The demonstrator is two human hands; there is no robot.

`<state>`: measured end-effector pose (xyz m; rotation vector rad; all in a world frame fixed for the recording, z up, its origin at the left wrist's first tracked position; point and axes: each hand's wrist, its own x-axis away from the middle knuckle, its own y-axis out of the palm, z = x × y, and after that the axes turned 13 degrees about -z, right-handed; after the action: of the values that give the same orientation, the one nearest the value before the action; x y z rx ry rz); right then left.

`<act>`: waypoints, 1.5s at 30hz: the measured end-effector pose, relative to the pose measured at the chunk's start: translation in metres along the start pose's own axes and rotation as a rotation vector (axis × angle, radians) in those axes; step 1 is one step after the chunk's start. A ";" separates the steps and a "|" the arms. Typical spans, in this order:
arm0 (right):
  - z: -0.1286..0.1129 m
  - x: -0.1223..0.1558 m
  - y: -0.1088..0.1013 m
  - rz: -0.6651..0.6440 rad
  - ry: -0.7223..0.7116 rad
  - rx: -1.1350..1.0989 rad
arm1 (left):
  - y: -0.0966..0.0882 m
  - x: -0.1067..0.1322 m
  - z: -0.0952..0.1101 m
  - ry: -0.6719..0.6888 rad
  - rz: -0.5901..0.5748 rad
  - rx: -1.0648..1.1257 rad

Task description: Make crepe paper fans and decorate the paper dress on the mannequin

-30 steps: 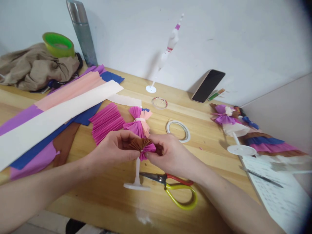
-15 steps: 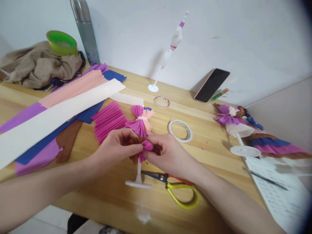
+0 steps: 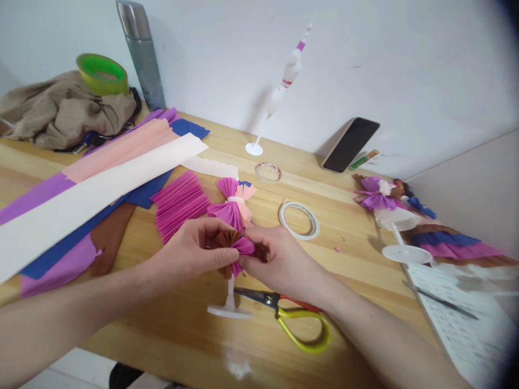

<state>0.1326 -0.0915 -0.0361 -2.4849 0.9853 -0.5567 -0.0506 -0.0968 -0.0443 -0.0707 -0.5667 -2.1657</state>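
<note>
My left hand [image 3: 188, 246] pinches a small bunch of pleated brown crepe paper [image 3: 227, 240] from the left. From the right, my right hand [image 3: 281, 251] pinches the adjoining magenta crepe paper [image 3: 244, 246]; its fingertips are partly hidden. Beneath the bunch shows a white stand [image 3: 229, 311] with a thin stem and round foot. Just beyond my fingers is a gathered purple and peach paper piece [image 3: 230, 208] with a white band at its waist. A pleated magenta sheet [image 3: 181, 204] lies beside my left hand. Scissors [image 3: 302, 321] with yellow and red handles lie below my right wrist.
Long crepe paper strips [image 3: 109, 192] spread over the left side. A tape roll [image 3: 299, 220], a white figure on a stand [image 3: 286, 81] and a phone [image 3: 352, 145] are farther back. To the right are a paper-dressed figure [image 3: 379, 200] and a pen [image 3: 448, 302] on a written sheet.
The brown pleats between my hands have fanned out wider, and the magenta part shows more. My hands stay in nearly the same place. The view has shifted slightly.
</note>
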 end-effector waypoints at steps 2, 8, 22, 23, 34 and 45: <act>0.000 0.000 0.000 0.002 0.006 0.011 | 0.001 -0.001 0.000 -0.007 0.003 -0.052; 0.002 0.000 0.000 0.026 0.005 0.020 | -0.001 0.000 0.000 -0.001 0.038 -0.006; -0.008 0.007 -0.019 -0.076 0.055 -0.127 | -0.008 0.001 0.000 0.056 0.035 0.060; -0.007 0.007 -0.020 -0.072 0.064 -0.123 | -0.008 0.001 0.000 0.061 0.037 0.060; -0.004 0.007 -0.008 -0.063 0.102 -0.001 | -0.007 0.001 -0.002 0.083 0.080 0.101; -0.003 0.002 -0.003 0.006 0.081 -0.075 | -0.004 0.003 0.000 0.075 0.118 0.120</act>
<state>0.1339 -0.0914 -0.0318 -2.5419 1.0629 -0.6339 -0.0556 -0.0975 -0.0450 0.0407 -0.6323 -2.0071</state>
